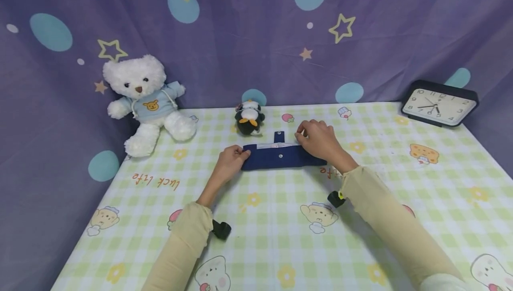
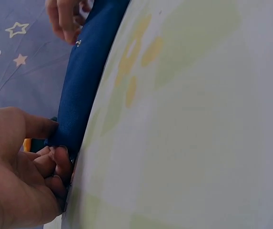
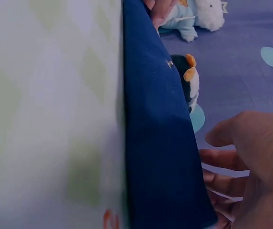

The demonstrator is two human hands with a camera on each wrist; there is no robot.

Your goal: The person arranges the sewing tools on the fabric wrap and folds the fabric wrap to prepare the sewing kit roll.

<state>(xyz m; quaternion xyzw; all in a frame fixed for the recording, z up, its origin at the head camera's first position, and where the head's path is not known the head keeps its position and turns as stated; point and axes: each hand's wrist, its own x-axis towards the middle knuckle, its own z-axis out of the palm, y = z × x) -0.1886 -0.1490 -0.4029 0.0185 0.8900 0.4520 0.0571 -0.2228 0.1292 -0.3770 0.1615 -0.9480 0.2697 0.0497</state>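
Observation:
A dark blue pouch with a snap button lies lengthwise across the table, its short snap tab sticking out at the back. A strip of pale lining shows along its far edge. At the pouch's left end my left hand pinches the corner, thumb on top and fingers tucked beneath, as the left wrist view shows. Over the right end is my right hand. In the right wrist view its thumb stands apart from the loosely bent fingers, which are at the pouch's far edge with nothing gripped.
Behind the pouch lies a small penguin toy. A white teddy bear in a blue hoodie sits at the back left, and a black-framed clock stands back right. A checked cloth covers the table; a purple curtain hangs behind.

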